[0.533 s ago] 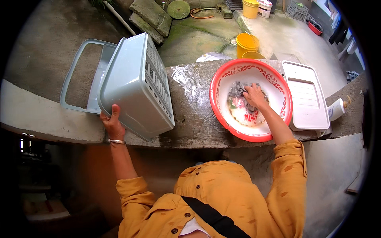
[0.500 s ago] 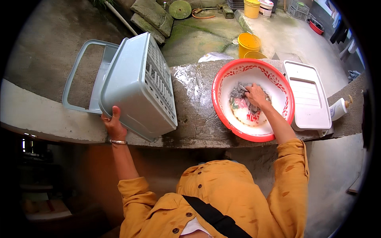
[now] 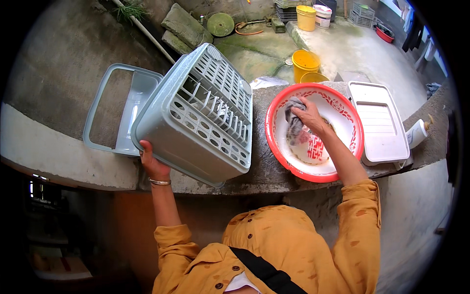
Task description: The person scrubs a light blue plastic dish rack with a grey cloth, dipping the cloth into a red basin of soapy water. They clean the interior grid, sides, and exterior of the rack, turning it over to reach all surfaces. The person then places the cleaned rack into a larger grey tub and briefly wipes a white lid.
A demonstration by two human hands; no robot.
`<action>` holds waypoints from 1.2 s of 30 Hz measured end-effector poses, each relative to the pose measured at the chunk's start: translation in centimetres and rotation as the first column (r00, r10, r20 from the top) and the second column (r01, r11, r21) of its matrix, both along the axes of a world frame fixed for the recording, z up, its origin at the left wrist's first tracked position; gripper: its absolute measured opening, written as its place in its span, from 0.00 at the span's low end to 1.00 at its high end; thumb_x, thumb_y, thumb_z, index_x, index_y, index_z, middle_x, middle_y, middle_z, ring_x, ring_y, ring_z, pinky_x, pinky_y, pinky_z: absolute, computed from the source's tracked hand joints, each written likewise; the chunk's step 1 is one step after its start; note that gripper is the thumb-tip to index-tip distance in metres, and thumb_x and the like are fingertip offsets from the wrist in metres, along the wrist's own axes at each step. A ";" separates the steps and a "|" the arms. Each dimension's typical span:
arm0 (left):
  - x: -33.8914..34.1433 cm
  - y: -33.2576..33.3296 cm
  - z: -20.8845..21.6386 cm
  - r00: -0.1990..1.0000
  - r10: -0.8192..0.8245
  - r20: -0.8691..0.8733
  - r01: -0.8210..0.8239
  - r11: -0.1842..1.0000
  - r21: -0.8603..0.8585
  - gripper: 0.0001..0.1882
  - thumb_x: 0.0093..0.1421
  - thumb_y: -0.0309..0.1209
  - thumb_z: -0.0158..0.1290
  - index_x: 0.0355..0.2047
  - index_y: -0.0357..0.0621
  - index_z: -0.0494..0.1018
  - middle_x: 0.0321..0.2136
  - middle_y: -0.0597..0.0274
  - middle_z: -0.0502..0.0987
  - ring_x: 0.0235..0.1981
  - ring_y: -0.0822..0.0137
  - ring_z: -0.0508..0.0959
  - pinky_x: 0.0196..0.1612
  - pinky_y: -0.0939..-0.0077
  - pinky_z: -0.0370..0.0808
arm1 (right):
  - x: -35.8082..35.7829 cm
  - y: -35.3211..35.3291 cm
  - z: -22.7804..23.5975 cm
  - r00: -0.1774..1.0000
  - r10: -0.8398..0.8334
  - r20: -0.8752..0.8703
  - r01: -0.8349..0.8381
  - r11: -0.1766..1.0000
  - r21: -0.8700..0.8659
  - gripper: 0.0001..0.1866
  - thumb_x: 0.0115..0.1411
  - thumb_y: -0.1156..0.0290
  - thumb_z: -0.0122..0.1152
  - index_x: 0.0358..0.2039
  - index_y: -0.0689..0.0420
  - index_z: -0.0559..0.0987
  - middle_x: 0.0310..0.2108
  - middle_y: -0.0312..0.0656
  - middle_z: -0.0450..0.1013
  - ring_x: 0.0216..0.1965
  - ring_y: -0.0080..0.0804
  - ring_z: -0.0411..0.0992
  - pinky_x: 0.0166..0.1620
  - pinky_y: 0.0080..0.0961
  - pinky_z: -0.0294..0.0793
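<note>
My left hand (image 3: 154,162) grips the lower left edge of a pale blue-grey plastic dish rack box (image 3: 196,152), thumb against its wall. The box is tilted, and its slotted rack with rows of holes faces up and right. My right hand (image 3: 311,116) is closed on a wet grey cloth (image 3: 295,128), bunched and hanging inside a red-rimmed white enamel basin (image 3: 346,142). Shallow water with dark bits lies at the basin's bottom over a red printed pattern. Left of the box, a matching pale blue tray with a frame-like opening (image 3: 131,128) rests on the ledge.
The wet concrete ledge (image 3: 264,164) carries everything. A white plastic lid (image 3: 379,125) lies right of the basin, beside a white pump bottle (image 3: 417,133). Beyond stand yellow buckets (image 3: 306,63), stone slabs (image 3: 183,25) and a round stone (image 3: 220,24).
The cloth has been lifted from the basin's water by my right hand. The box has turned so that more of its rack faces me, and it sits nearer the basin.
</note>
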State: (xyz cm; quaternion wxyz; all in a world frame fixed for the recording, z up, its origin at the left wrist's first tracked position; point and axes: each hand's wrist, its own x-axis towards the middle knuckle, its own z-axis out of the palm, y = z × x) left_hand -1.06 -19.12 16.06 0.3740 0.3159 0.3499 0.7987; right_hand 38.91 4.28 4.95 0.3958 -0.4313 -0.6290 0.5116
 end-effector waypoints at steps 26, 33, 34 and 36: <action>4.2 1.0 3.9 0.680 0.103 -0.726 -0.182 0.983 -0.031 0.16 0.53 0.40 0.63 0.27 0.38 0.74 0.19 0.72 0.71 0.22 0.79 0.66 0.26 0.81 0.61 | 2.8 -2.5 1.4 0.553 -0.063 0.831 -0.147 0.974 0.172 0.24 0.50 0.59 0.62 0.48 0.51 0.74 0.43 0.53 0.67 0.43 0.54 0.68 0.46 0.45 0.69; 7.5 2.6 4.2 0.416 0.033 -0.909 -0.209 0.976 -0.061 0.16 0.56 0.39 0.60 0.25 0.37 0.73 0.14 0.70 0.68 0.18 0.79 0.62 0.22 0.80 0.58 | 11.1 -5.4 3.2 0.521 -0.663 0.538 0.168 0.698 0.697 0.28 0.49 0.65 0.63 0.53 0.52 0.70 0.50 0.52 0.64 0.53 0.50 0.61 0.55 0.44 0.61; 7.2 2.1 3.9 0.428 0.021 -0.904 -0.219 0.972 -0.081 0.16 0.56 0.39 0.59 0.25 0.37 0.73 0.15 0.70 0.69 0.19 0.78 0.62 0.22 0.80 0.59 | 11.9 -6.3 4.2 0.473 -0.745 0.470 0.290 0.635 0.715 0.28 0.49 0.67 0.63 0.52 0.54 0.70 0.51 0.51 0.63 0.54 0.49 0.60 0.56 0.43 0.60; 6.5 1.7 3.2 0.454 0.023 -0.891 -0.229 0.969 -0.092 0.15 0.57 0.38 0.59 0.26 0.37 0.73 0.17 0.71 0.70 0.20 0.78 0.63 0.23 0.80 0.59 | 16.2 -7.2 3.4 0.317 -0.910 0.265 0.425 0.387 0.818 0.29 0.49 0.69 0.63 0.53 0.56 0.68 0.51 0.51 0.64 0.53 0.49 0.60 0.56 0.44 0.59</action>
